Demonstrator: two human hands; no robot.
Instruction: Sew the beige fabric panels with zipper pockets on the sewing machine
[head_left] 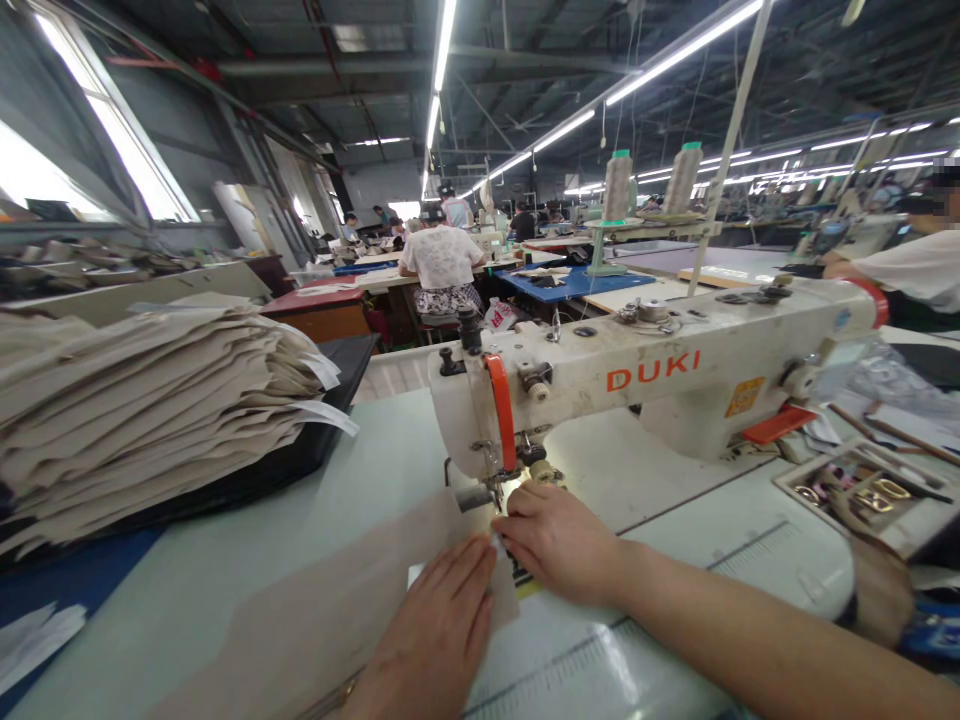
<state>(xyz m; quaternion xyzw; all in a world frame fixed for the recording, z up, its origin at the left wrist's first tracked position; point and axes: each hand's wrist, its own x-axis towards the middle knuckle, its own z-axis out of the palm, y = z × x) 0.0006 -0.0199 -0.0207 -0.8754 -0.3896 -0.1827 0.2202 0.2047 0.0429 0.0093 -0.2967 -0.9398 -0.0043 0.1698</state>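
Fabric (322, 575) stretches leftward from the presser foot (498, 498), under the flat, ungripping left hand (442, 615); the curled right hand (559, 542), hold unclear, sits nearer the presser foot.

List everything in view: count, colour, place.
Sewing machine: one, cream and orange, right of centre
Fabric sheet: one, beige, on table, near needle
Fabric stack: one, beige, left
Table: one, pale green, beneath machine
Thread cones: two nearby, greyish with green tops, behind machine
Parts tray: one, pale, right
Ceiling lights: several, white, overhead
Windows: at least two, white, upper left
Other people: several, varied clothing, background
Left hand: one, bare, on fabric sheet
Right hand: one, bare, by the needle area
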